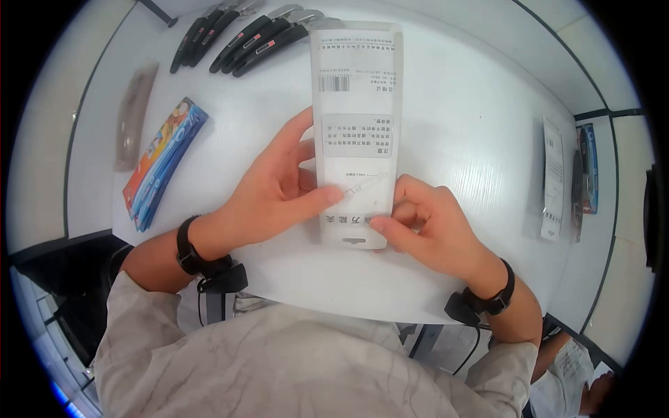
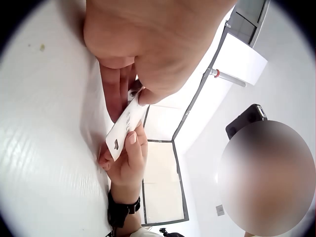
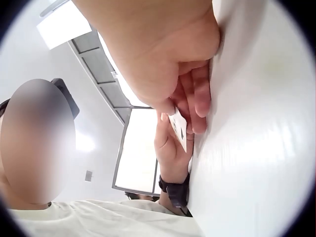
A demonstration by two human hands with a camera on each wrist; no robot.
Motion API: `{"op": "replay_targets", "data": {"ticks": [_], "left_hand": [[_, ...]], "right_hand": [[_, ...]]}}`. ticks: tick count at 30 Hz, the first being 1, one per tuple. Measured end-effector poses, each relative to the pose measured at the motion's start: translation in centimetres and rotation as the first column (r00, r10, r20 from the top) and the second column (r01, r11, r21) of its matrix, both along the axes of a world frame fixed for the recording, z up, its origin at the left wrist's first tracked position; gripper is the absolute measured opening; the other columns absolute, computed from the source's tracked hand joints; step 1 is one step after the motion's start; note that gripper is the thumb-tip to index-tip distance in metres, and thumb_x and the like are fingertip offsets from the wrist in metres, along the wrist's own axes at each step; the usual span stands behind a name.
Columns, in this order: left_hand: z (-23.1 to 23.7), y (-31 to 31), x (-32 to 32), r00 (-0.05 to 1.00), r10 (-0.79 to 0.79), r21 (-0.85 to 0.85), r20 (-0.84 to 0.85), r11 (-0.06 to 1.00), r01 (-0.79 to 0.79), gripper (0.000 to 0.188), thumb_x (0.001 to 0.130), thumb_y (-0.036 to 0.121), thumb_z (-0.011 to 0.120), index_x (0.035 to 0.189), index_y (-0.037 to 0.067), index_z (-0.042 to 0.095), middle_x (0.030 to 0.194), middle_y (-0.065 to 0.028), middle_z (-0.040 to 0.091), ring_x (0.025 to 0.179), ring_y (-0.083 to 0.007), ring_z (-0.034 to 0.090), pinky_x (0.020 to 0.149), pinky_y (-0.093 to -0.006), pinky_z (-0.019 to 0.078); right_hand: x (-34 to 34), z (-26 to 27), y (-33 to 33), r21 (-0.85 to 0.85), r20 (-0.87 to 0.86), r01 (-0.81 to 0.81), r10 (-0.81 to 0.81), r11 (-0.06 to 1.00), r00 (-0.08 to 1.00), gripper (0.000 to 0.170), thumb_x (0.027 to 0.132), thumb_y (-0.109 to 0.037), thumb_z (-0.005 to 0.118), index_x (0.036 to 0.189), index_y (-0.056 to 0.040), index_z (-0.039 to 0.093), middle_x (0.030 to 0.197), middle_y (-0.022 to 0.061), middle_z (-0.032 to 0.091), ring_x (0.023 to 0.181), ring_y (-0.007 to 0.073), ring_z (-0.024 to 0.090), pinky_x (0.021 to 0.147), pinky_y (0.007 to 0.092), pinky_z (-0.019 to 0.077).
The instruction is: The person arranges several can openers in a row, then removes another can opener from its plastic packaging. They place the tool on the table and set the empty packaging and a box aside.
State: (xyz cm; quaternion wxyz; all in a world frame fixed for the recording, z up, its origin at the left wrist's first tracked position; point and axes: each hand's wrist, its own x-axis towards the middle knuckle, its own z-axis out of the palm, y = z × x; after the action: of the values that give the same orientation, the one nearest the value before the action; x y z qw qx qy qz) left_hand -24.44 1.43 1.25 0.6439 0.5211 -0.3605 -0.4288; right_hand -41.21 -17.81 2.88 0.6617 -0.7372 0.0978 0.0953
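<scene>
A long white packaging card [image 1: 357,97], printed with text and a barcode and with a hang hole at its near end, is held up between both hands over the white table. My left hand [image 1: 268,184] grips its left edge, thumb across the printed face and fingers behind. At the lower right corner, my right hand [image 1: 442,226] pinches it between the thumb and curled fingers. Both wrist views show the card [image 2: 121,131] edge-on, tilted, close over the tabletop. Whatever is on the card's underside is hidden.
Several black-handled metal tools [image 1: 244,42] lie at the back left of the table [image 1: 467,139]. Left of the hands are a stack of blue and orange printed cards [image 1: 164,164] and a clear plastic piece [image 1: 136,115]. Another white package [image 1: 552,177] stands at the right edge.
</scene>
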Motion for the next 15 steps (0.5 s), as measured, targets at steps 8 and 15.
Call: {"op": "replay_targets", "data": {"ticks": [8,15], "left_hand": [[-0.04,0.21,0.06,1.0,-0.024,0.022,-0.001,0.999,0.024,0.088,0.093,-0.007,0.061,0.162,0.009,0.009,0.15,-0.0251,0.041,0.124,-0.0297,0.062,0.096,-0.0388,0.0579],[-0.06,0.11,0.02,0.999,0.011,0.035,0.03,0.999,-0.012,0.077,0.098,-0.006,0.055,0.161,0.008,0.013,0.148,-0.0223,0.046,0.122,-0.0244,0.062,0.098,-0.0367,0.056]], "right_hand": [[-0.14,-0.68,-0.08,-0.03,0.038,-0.007,0.008,1.0,0.999,0.018,0.094,-0.009,0.07,0.105,-0.0002,0.058,0.074,0.009,0.074,0.065,0.0119,0.07,0.063,0.025,0.0532],[0.06,0.09,-0.13,-0.061,0.059,-0.036,0.04,0.997,0.997,0.018,0.094,-0.009,0.07,0.105,-0.0003,0.059,0.072,0.0088,0.073,0.063,0.011,0.068,0.061,0.0253,0.0527]]}}
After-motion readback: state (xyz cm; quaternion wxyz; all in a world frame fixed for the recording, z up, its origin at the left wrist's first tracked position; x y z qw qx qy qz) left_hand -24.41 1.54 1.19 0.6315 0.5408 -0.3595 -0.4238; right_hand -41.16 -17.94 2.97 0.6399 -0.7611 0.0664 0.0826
